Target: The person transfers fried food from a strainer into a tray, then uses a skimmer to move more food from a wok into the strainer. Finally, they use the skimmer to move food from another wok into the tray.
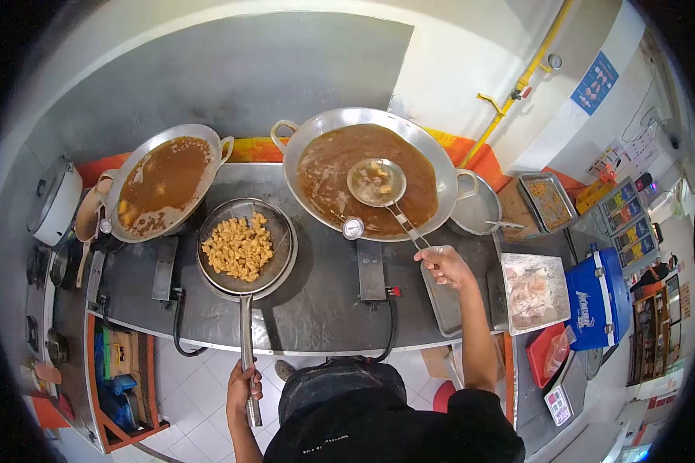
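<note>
My left hand point(243, 386) is closed round the long metal handle of a large strainer point(279, 228). A heap of golden fried pieces point(238, 247) fills its mesh, and the strainer rests over a round metal bowl point(274, 288). Closed on the wire handle of a smaller skimmer point(376, 184), my right hand point(446, 266) is beside the right-hand wok point(444, 166). The skimmer's basket is over the brown bubbling oil point(324, 170), with a few fried bits in it. A dial thermometer point(353, 228) sits at the wok's front rim.
Another wok point(143, 166) of brown oil stands at left, near a white pot point(60, 204). To the right are a tray of floured pieces point(537, 289), a blue cooler point(598, 297), a fried-food tray point(547, 202) and a scale point(560, 403). A yellow gas pipe point(513, 92) climbs the wall.
</note>
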`<state>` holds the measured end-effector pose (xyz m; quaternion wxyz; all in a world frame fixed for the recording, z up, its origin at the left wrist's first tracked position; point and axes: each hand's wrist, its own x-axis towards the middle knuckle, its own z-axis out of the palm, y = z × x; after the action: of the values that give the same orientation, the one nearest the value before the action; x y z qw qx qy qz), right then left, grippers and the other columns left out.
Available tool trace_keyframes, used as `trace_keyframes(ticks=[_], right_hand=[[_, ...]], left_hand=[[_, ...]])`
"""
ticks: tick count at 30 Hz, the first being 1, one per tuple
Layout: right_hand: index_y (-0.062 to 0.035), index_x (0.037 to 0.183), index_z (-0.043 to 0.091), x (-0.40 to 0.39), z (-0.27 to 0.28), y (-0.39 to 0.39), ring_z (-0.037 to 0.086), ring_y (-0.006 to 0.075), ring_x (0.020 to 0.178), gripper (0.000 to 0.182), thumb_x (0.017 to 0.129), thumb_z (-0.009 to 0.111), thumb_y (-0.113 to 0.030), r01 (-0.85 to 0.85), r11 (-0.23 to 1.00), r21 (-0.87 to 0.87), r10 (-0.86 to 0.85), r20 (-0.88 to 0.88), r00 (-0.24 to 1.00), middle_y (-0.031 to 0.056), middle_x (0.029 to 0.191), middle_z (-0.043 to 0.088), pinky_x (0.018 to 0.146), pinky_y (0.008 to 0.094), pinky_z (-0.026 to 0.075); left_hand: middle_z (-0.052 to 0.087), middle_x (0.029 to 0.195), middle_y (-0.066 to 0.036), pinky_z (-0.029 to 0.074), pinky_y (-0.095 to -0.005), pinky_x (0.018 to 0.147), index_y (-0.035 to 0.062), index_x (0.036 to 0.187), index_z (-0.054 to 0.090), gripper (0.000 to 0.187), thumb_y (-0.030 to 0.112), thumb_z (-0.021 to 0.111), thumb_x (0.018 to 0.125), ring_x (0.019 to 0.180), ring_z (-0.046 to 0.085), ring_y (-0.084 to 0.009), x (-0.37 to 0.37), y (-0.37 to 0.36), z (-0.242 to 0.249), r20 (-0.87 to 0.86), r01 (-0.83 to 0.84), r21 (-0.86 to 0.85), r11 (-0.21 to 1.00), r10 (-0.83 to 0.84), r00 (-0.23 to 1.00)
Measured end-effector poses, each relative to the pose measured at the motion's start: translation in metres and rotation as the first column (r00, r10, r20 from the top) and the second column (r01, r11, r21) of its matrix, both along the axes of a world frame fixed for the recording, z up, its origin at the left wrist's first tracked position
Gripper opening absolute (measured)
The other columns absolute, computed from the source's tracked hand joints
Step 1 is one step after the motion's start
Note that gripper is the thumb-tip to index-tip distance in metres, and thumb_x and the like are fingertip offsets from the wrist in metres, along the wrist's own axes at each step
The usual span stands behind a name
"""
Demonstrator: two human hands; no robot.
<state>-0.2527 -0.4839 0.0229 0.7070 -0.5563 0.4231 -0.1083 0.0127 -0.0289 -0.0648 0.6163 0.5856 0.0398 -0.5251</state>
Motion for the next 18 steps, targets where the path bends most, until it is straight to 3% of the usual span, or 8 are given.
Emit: trace_keyframes(ticks=[11,13,18], right_hand=[[0.0027,0.098,0.059,0.014,0.015,0.033,0.034,0.002,0.042,0.023,0.092,0.054,-0.019,0.013,0.989,-0.15,-0.029,-0.103,0.994,-0.0034,0.062,0.046,0.033,0.0189,0.024],[0.0022,0.098,0.058,0.02,0.01,0.034,0.033,0.0016,0.041,0.022,0.092,0.053,-0.018,0.104,0.992,-0.064,-0.105,-0.004,0.994,-0.0032,0.062,0.045,0.032,0.0185,0.024],[-0.0007,0.095,0.057,0.045,-0.001,0.045,0.032,0.0019,0.041,0.02,0.09,0.055,-0.02,0.122,0.992,-0.031,-0.12,0.062,0.991,-0.0027,0.063,0.044,0.031,0.0178,0.024]], left_hand=[[0.044,0.063,-0.002,0.029,-0.0241,0.034,0.0097,0.11,0.045,0.018,0.016,0.047,0.094,0.04,0.036,-0.0085,0.008,0.005,-0.001,-0.049,0.014,-0.025,1.0,-0.016,0.999],[0.044,0.063,-0.002,0.029,-0.0245,0.034,0.0107,0.108,0.044,0.016,0.015,0.048,0.093,0.04,0.037,-0.0091,0.012,0.008,-0.005,-0.074,0.028,-0.025,0.999,-0.03,0.997],[0.045,0.064,-0.003,0.03,-0.0245,0.035,0.0101,0.109,0.044,0.017,0.015,0.047,0.094,0.04,0.036,-0.0098,0.022,0.014,-0.006,-0.072,0.047,-0.023,0.999,-0.049,0.996]])
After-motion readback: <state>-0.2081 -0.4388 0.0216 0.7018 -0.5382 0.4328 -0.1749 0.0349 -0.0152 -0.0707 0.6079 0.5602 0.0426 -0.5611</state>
